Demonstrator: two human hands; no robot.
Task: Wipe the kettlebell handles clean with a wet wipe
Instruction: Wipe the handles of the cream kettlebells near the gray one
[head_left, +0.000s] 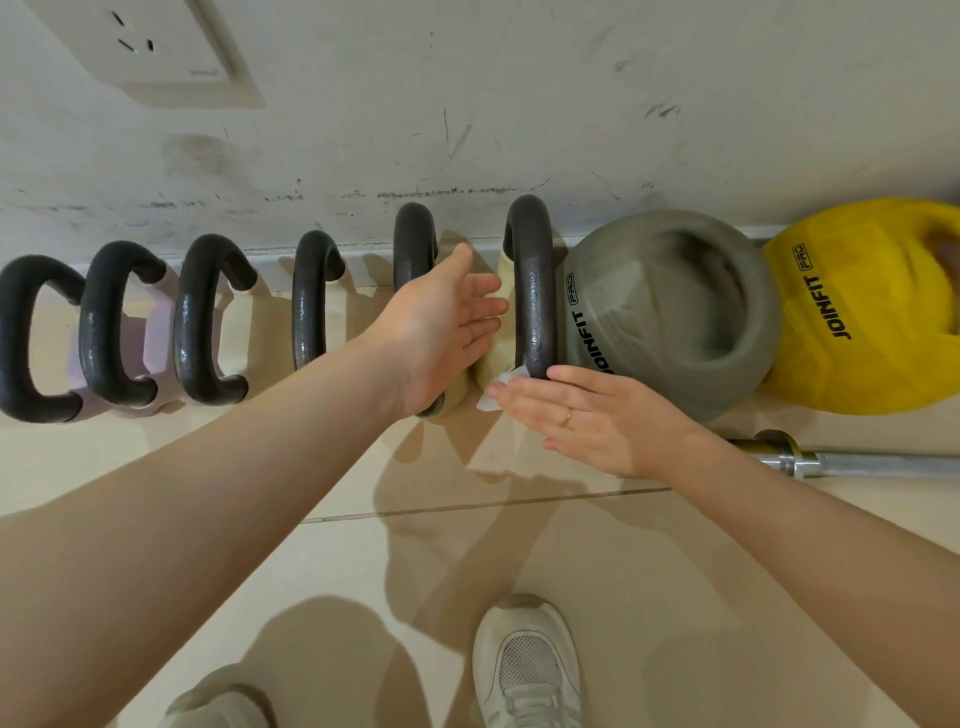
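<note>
Kettlebells are standing in a row along the scuffed wall on the pale tiled floor (597, 571), their dark, curved handles rising like hoops with a faintly pitted, dull metal sheen. Going rightward, the left hand (441, 332) is hovering with straight, relaxed fingers between two handles, gripping nothing. Just beside it, the cream kettlebell's handle (532, 291) is being wiped: the right hand (587, 421), wearing a thin ring, is pressing a crumpled white wet wipe (501, 387) with flat fingers against the handle's near lower end. Further right are sitting a rounded grey kettlebell (670, 312), matte and smooth, then a glossy yellow one (857, 322), with a chromed steel bar (857, 462) lying on the floor near them. The wiping step is, by my reading, partway along the row; the next move probably calls for drawing the wipe up around the curve.
</note>
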